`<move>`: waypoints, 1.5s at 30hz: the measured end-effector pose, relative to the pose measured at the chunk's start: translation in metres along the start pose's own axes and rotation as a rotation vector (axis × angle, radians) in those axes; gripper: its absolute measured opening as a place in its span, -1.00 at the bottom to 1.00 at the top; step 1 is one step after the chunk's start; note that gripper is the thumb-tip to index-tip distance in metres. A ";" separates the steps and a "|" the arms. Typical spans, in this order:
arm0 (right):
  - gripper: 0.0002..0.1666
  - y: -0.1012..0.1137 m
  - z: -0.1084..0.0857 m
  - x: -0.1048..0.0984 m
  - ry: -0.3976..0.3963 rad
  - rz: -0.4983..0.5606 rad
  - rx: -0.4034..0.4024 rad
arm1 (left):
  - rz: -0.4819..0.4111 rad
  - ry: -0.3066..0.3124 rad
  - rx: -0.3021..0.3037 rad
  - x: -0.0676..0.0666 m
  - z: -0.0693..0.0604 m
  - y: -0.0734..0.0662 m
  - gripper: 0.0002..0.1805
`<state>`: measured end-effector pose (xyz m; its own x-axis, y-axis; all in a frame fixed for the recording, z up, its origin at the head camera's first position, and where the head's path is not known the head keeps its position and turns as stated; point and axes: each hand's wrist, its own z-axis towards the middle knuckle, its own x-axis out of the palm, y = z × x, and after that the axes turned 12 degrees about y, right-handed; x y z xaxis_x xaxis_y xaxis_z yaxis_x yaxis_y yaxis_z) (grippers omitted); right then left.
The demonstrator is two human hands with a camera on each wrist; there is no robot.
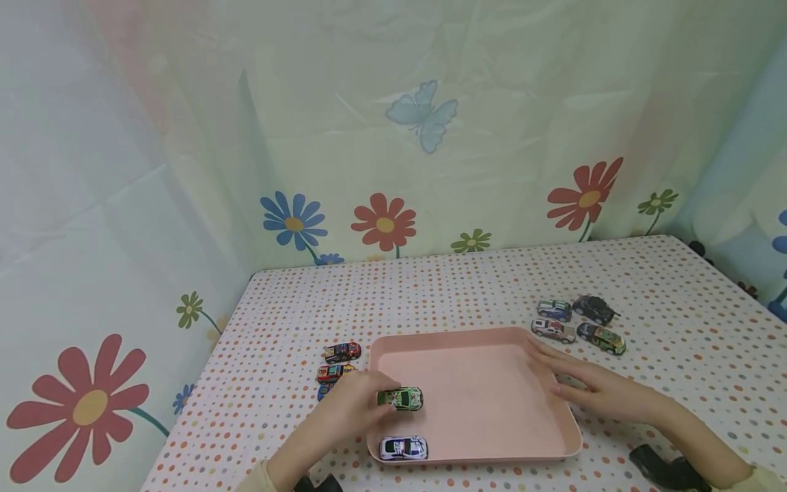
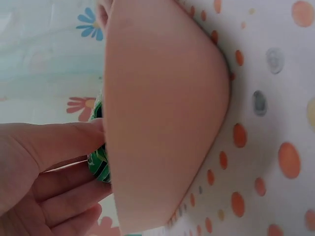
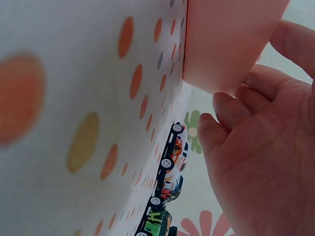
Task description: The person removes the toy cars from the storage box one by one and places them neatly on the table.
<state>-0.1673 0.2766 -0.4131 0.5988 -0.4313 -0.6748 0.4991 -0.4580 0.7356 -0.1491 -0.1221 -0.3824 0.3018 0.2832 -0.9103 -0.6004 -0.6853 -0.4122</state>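
A green toy car (image 1: 402, 398) is pinched between the thumb and fingers of my left hand (image 1: 355, 403), inside the left edge of a pink tray (image 1: 473, 389). The left wrist view shows the same green car (image 2: 100, 164) partly hidden behind the tray wall (image 2: 162, 113). Below it in the head view, a white toy car (image 1: 403, 448) lies in the tray's near left corner. My right hand (image 1: 599, 386) touches the tray's right rim with its fingers extended. Seen from the right wrist, that hand (image 3: 270, 132) lies against the outer tray wall (image 3: 229, 44).
Left of the tray stand a dark toy car (image 1: 342, 352), a red one (image 1: 335, 373) and a blue one (image 1: 325, 390), partly covered by my left hand. Several more cars, among them a black one (image 1: 595, 309), sit beyond the tray's far right corner on the dotted tablecloth (image 1: 430, 294).
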 end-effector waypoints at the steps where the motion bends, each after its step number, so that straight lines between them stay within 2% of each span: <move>1: -0.41 0.000 0.000 0.000 -0.002 0.002 -0.001 | -0.006 -0.010 0.000 -0.001 0.000 0.000 -0.70; 9: -0.42 0.001 0.000 0.000 -0.017 -0.011 0.021 | -0.024 -0.076 0.003 -0.010 -0.007 0.009 -0.71; 17: -0.41 0.001 0.000 0.000 -0.003 -0.005 0.025 | -0.028 -0.146 -0.077 -0.020 -0.024 0.022 -0.67; 23: -0.41 0.000 0.000 0.000 0.003 0.005 -0.004 | 0.007 -0.165 -0.122 -0.025 -0.037 0.031 -0.68; 28: -0.41 -0.001 0.000 0.000 0.008 0.019 -0.014 | -0.006 -0.180 -0.177 -0.026 -0.048 0.037 -0.68; 36: -0.41 -0.002 0.001 0.001 0.006 0.004 -0.050 | -0.018 -0.176 -0.258 -0.025 -0.063 0.046 -0.69; 45: -0.41 -0.002 -0.001 0.002 -0.008 -0.026 0.012 | -0.062 -0.110 -0.286 -0.021 -0.077 0.055 -0.71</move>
<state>-0.1664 0.2769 -0.4157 0.5803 -0.4256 -0.6943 0.5071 -0.4782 0.7170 -0.1316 -0.2170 -0.3828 0.2400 0.3907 -0.8887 -0.3458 -0.8210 -0.4543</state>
